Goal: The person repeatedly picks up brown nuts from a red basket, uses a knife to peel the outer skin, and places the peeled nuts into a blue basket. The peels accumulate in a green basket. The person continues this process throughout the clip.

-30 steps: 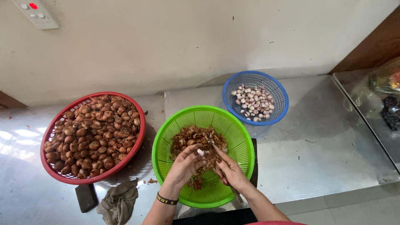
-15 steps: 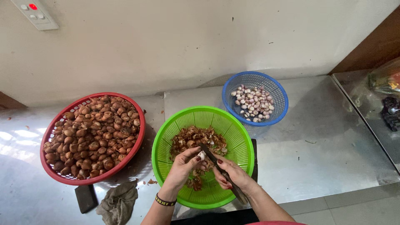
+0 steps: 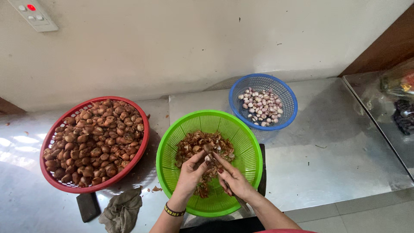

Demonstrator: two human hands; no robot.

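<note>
Hands meet over the green basket: the left hand pinches a small shallot, the right hand grips a knife against it. Brown peelings lie beneath. A red basket of unpeeled shallots and a blue basket of peeled ones flank it on the steel desk.

You have three round plastic baskets in front of you: one red basket heaped with unpeeled shallots too many to count, one green basket holding a pile of brown skins, and one blue basket with several dozen peeled shallots. Your two hands, left hand and right hand, share one shallot. One grey rag and one dark block lie nearby.
</note>
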